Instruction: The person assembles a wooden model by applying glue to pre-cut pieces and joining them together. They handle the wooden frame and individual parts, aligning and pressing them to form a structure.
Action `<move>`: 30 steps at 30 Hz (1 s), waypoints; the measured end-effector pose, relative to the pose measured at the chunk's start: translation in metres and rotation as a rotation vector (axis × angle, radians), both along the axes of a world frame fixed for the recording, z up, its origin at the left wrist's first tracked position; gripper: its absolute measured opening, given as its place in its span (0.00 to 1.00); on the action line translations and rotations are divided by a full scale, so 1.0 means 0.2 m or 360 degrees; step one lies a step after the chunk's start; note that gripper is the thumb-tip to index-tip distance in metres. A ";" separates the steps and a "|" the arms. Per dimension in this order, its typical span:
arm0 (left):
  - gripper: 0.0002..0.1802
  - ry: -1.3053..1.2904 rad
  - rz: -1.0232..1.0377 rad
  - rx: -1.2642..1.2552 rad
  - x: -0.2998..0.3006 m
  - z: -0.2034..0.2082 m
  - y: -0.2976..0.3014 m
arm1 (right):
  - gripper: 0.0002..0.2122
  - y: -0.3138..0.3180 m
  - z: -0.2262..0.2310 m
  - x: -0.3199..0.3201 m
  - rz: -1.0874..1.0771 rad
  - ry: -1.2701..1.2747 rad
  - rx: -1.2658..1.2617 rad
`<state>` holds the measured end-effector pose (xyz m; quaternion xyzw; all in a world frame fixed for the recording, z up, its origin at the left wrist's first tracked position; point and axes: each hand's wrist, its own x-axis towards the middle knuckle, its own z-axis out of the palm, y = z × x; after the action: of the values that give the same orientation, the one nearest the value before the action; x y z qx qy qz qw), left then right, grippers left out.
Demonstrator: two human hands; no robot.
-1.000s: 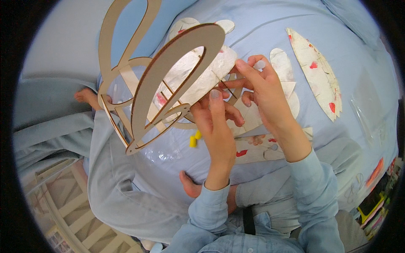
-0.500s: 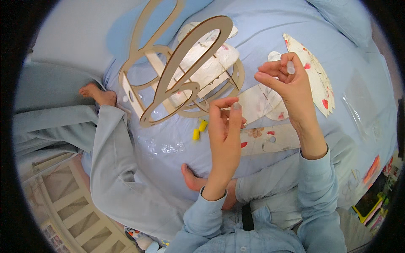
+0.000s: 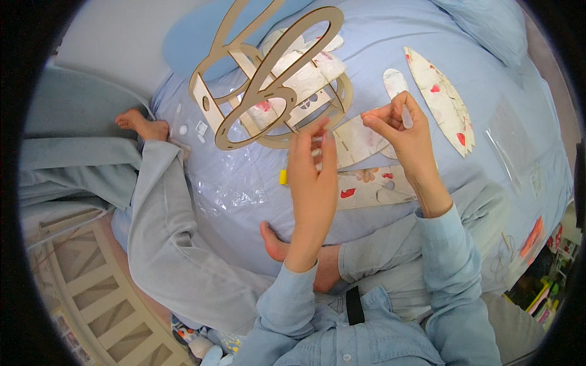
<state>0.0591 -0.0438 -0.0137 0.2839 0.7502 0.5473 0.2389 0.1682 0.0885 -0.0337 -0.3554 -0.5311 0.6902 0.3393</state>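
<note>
My right hand [image 3: 412, 137] is closed, holding a small translucent plastic tube [image 3: 407, 116] between its curled fingers, thumb and index finger reaching left. Whether anything is pinched at those fingertips is too small to tell. My left hand [image 3: 312, 161] is slightly blurred beside the lower edge of a wooden frame [image 3: 284, 61] with long ear-like loops. Its fingers look loosely apart, with no held thing visible. Behind and between my hands lie cream panels [image 3: 357, 143] and a red-patterned strip [image 3: 372, 186]. A yellow piece [image 3: 283, 177] sits left of my left wrist.
A fan-shaped stack of cream pieces [image 3: 439, 100] lies at the right on the blue sheet, near a clear plastic bag [image 3: 510, 152]. Crumpled clear film [image 3: 229, 183] is left of my hands. Another person's foot [image 3: 141, 124] rests at the left edge of the bed.
The view has shifted a little. My left hand has moved up closer to the wooden frame, and one of two yellow pieces no longer shows. My right hand still holds the tube.
</note>
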 end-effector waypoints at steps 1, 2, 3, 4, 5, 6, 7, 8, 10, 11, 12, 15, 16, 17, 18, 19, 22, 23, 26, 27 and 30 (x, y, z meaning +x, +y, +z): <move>0.18 0.0088 0.0000 0.0014 0.00 -0.01 0.04 | 0.19 0.01 0.01 -0.01 -0.0025 0.0002 0.0005; 0.20 0.0175 0.0000 0.0029 0.00 -0.03 0.08 | 0.20 0.02 0.02 -0.02 -0.0051 0.0003 0.0011; 0.21 0.0262 -0.0002 0.0044 0.00 -0.04 0.12 | 0.20 0.04 0.01 -0.01 -0.0061 -0.0027 0.0057; 0.23 0.0253 0.0009 0.0037 0.01 -0.04 0.16 | 0.20 0.05 -0.01 -0.01 -0.0070 -0.0056 0.0102; 0.24 0.0244 0.0019 0.0030 0.02 -0.05 0.20 | 0.21 0.06 -0.02 0.00 -0.0080 -0.0085 0.0146; 0.25 0.0236 0.0029 0.0023 0.01 -0.05 0.24 | 0.21 0.07 -0.04 -0.01 -0.0083 -0.0098 0.0168; 0.24 0.0145 0.0036 0.0054 0.01 -0.06 0.27 | 0.21 0.07 -0.06 0.00 -0.0092 -0.0118 0.0183; 0.24 0.0055 0.0044 0.0084 0.00 -0.07 0.30 | 0.21 0.08 -0.08 0.01 -0.0100 -0.0137 0.0198; 0.22 -0.0084 0.0074 0.0169 -0.02 -0.10 0.34 | 0.21 0.08 -0.08 0.00 -0.0090 -0.0071 0.0127; 0.22 -0.0132 0.0097 0.0223 -0.03 -0.12 0.37 | 0.21 0.09 -0.08 -0.01 -0.0085 -0.0036 0.0091; 0.21 -0.0179 0.0120 0.0278 -0.04 -0.13 0.38 | 0.20 0.09 -0.08 -0.02 -0.0073 0.0019 0.0036; 0.20 -0.0320 0.0170 0.0407 -0.06 -0.16 0.41 | 0.19 0.09 -0.08 -0.04 -0.0039 0.0148 -0.0080; 0.20 -0.0322 0.0162 0.0389 -0.06 -0.16 0.41 | 0.19 0.09 -0.10 -0.03 -0.0032 0.0163 -0.0078; 0.20 -0.0324 0.0153 0.0372 -0.06 -0.15 0.41 | 0.18 0.10 -0.11 -0.03 -0.0026 0.0178 -0.0075; 0.20 -0.0327 0.0144 0.0355 -0.06 -0.14 0.41 | 0.18 0.11 -0.12 -0.03 -0.0037 0.0165 -0.0070; 0.20 -0.0380 0.0123 0.0357 -0.06 -0.13 0.40 | 0.18 0.11 -0.13 -0.03 -0.0042 0.0157 -0.0069; 0.18 -0.0485 0.0083 0.0332 -0.08 -0.10 0.40 | 0.18 0.11 -0.13 -0.03 -0.0055 0.0191 -0.0116; 0.17 -0.0483 0.0085 0.0302 -0.08 -0.08 0.40 | 0.18 0.11 -0.13 -0.03 -0.0059 0.0213 -0.0139; 0.16 -0.0556 0.0148 0.0287 -0.08 -0.06 0.41 | 0.17 0.12 -0.14 -0.03 -0.0047 0.0230 -0.0117; 0.16 -0.0593 0.0180 0.0294 -0.08 -0.06 0.42 | 0.17 0.12 -0.14 -0.03 -0.0049 0.0224 -0.0122; 0.15 -0.0650 0.0168 0.0363 -0.07 -0.04 0.42 | 0.17 0.13 -0.16 -0.03 -0.0065 0.0240 -0.0132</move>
<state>0.0460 0.0410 -0.0225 0.1531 0.6334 0.6864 0.3230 0.1626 0.1142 -0.0654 -0.3270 -0.4677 0.7294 0.3772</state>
